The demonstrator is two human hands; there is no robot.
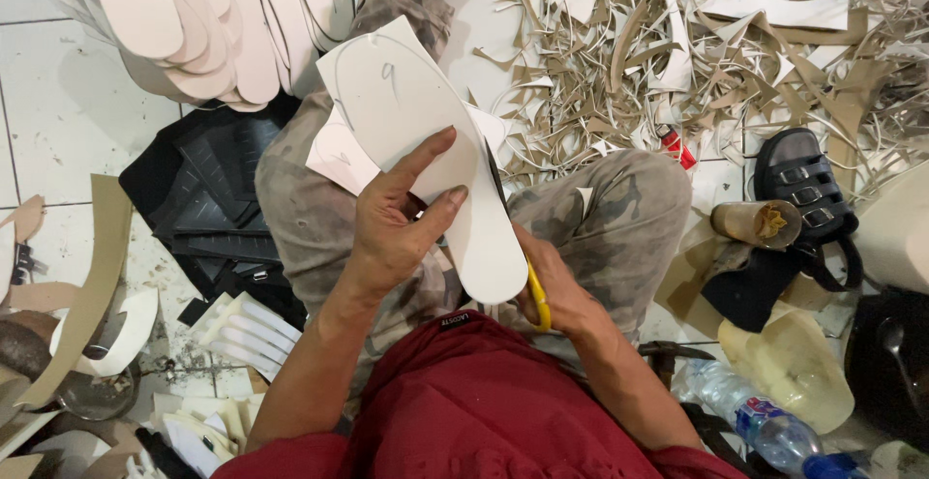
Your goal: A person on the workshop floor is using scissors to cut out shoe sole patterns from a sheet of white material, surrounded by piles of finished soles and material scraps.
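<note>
My left hand point(392, 223) grips a white sole-shaped foam piece point(426, 140) over my lap, thumb on top and fingers curled around its edge. A second white sheet point(334, 155) lies under it, sticking out to the left. My right hand point(561, 290) sits just beneath the sole's rounded near end, closed on the yellow handle of a pair of scissors point(538, 297). The dark blade runs up along the sole's right edge. Part of my right hand is hidden behind the sole.
A stack of cut soles point(194, 24) lies top left. Beige foam trimmings point(697, 44) cover the tiled floor at top right. Black ribbed sheets point(208, 208) lie left of my leg. A black sandal point(803, 189), a plastic bottle point(755, 421) and a small red object point(677, 147) sit to the right.
</note>
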